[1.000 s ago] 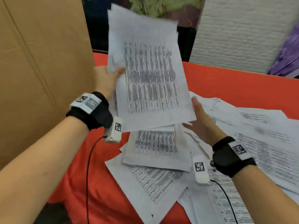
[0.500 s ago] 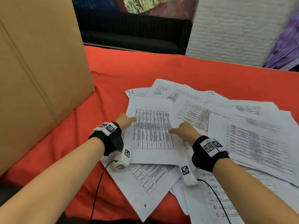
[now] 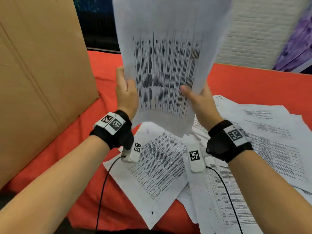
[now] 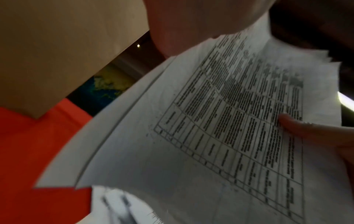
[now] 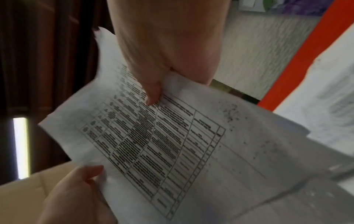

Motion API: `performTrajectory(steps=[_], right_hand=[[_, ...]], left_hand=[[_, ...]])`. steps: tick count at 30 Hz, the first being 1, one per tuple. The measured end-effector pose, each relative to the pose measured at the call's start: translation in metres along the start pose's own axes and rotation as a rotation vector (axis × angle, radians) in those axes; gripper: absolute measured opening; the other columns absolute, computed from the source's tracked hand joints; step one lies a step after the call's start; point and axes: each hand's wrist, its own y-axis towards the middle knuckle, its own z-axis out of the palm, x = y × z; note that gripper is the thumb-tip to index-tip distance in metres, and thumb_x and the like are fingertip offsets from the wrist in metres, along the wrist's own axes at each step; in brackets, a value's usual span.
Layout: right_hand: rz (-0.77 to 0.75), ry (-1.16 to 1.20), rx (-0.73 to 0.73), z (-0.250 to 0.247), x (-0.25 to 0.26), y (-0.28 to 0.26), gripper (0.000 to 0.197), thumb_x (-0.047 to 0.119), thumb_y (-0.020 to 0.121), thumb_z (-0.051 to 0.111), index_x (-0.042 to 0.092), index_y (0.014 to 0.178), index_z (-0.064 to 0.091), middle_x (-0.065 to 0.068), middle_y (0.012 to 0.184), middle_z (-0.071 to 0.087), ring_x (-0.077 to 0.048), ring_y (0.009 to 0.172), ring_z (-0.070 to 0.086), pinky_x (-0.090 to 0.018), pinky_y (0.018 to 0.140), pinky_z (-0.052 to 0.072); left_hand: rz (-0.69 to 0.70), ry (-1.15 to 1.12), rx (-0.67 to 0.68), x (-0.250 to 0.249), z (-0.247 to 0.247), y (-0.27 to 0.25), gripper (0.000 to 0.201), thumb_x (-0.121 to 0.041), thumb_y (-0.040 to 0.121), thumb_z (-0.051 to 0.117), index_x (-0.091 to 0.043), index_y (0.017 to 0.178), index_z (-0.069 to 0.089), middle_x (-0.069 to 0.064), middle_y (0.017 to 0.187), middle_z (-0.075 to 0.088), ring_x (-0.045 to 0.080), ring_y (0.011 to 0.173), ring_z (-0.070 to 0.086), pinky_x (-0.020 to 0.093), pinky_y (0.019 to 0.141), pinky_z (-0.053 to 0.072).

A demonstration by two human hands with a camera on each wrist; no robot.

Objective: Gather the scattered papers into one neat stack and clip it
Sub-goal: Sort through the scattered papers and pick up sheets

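Observation:
A bundle of printed sheets stands upright in the air above the red table. My left hand grips its left edge, thumb in front. My right hand pinches its right edge, thumb on the print. The left wrist view shows the bundle with the right thumb on it. In the right wrist view my right hand pinches the bundle while the left hand holds the opposite edge. More printed papers lie scattered flat underneath and off to the right.
A tall cardboard panel stands on the left, close to my left arm. A white brick wall rises behind the table. Cables hang from both wrist cameras over the papers.
Half a second ago both hands lay flat on the papers on the table. Now they have lifted a bundle upright, high in front of the head camera.

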Motion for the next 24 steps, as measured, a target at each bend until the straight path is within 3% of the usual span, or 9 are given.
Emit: performTrajectory(steps=[4,6,9,11,15,17,20,22,24], right_hand=[[0.017,-0.077,0.121,-0.005,0.013,-0.016,0.038,0.024,0.089,0.066,0.035,0.121,0.049,0.020,0.117,0.061,0.014,0.104,0.059,-0.009,0.084,0.048],[0.121,-0.109,0.185,-0.008,-0.006,-0.032,0.035,0.026,0.087,0.066,0.041,0.114,0.050,0.029,0.108,0.059,0.023,0.093,0.058,-0.005,0.076,0.043],[0.201,-0.061,0.185,-0.006,-0.030,-0.050,0.038,0.027,0.080,0.069,0.046,0.108,0.052,0.032,0.100,0.064,0.019,0.094,0.060,-0.010,0.078,0.043],[0.169,-0.033,0.103,0.002,-0.032,-0.047,0.041,0.023,0.081,0.071,0.046,0.109,0.052,0.032,0.101,0.063,0.019,0.095,0.060,-0.008,0.079,0.046],[0.110,-0.001,-0.158,0.006,-0.022,-0.023,0.020,0.020,0.088,0.069,0.020,0.106,0.060,0.010,0.090,0.065,-0.004,0.083,0.064,-0.023,0.080,0.052],[0.164,0.021,-0.257,-0.007,-0.027,-0.009,0.013,0.013,0.089,0.065,0.011,0.102,0.063,-0.005,0.094,0.068,-0.020,0.088,0.066,-0.036,0.083,0.053],[0.321,0.044,-0.411,-0.039,-0.046,-0.004,0.026,0.008,0.089,0.061,0.009,0.115,0.061,-0.014,0.111,0.067,-0.032,0.104,0.064,-0.049,0.096,0.051],[0.428,0.045,-0.492,-0.056,-0.061,-0.010,0.037,0.004,0.091,0.056,0.010,0.127,0.056,-0.009,0.114,0.063,-0.029,0.106,0.062,-0.047,0.098,0.049],[0.549,0.043,-0.567,-0.072,-0.081,-0.019,0.044,0.003,0.092,0.057,0.006,0.134,0.049,-0.009,0.121,0.060,-0.030,0.112,0.058,-0.046,0.102,0.046]], left_hand=[[-0.017,-0.108,0.020,0.006,0.002,-0.005,0.034,0.001,0.093,0.029,-0.029,0.105,0.041,-0.025,0.096,0.035,-0.028,0.071,0.042,-0.006,0.068,0.032],[-0.089,-0.121,0.035,0.032,-0.004,-0.013,0.025,-0.009,0.085,0.035,-0.028,0.100,0.043,-0.019,0.093,0.045,-0.022,0.071,0.046,0.001,0.074,0.035],[-0.200,-0.145,0.037,0.058,-0.005,-0.023,0.028,-0.018,0.084,0.042,-0.016,0.112,0.041,-0.005,0.100,0.056,-0.018,0.077,0.051,0.005,0.080,0.040],[-0.189,-0.117,0.005,0.057,-0.001,-0.019,0.033,-0.028,0.079,0.046,-0.015,0.109,0.041,-0.010,0.090,0.057,-0.013,0.069,0.051,0.010,0.073,0.042],[-0.115,0.019,-0.033,0.040,0.009,0.002,0.022,-0.018,0.085,0.049,-0.012,0.104,0.040,-0.010,0.080,0.052,-0.011,0.061,0.049,0.012,0.062,0.039],[-0.220,0.233,0.140,0.040,0.005,0.006,0.035,-0.022,0.085,0.054,-0.007,0.115,0.046,-0.002,0.097,0.059,0.003,0.086,0.058,0.021,0.071,0.041],[-0.556,0.673,0.605,0.060,-0.014,-0.010,0.060,-0.039,0.084,0.059,0.004,0.124,0.050,0.015,0.124,0.059,0.034,0.115,0.057,0.040,0.075,0.044],[-0.649,0.986,0.835,0.071,-0.027,-0.027,0.071,-0.051,0.084,0.059,0.005,0.126,0.047,0.017,0.127,0.057,0.033,0.115,0.056,0.035,0.080,0.048],[-0.620,1.085,0.962,0.082,-0.032,-0.036,0.069,-0.053,0.080,0.064,0.000,0.121,0.051,0.013,0.115,0.060,0.027,0.099,0.059,0.026,0.068,0.043]])
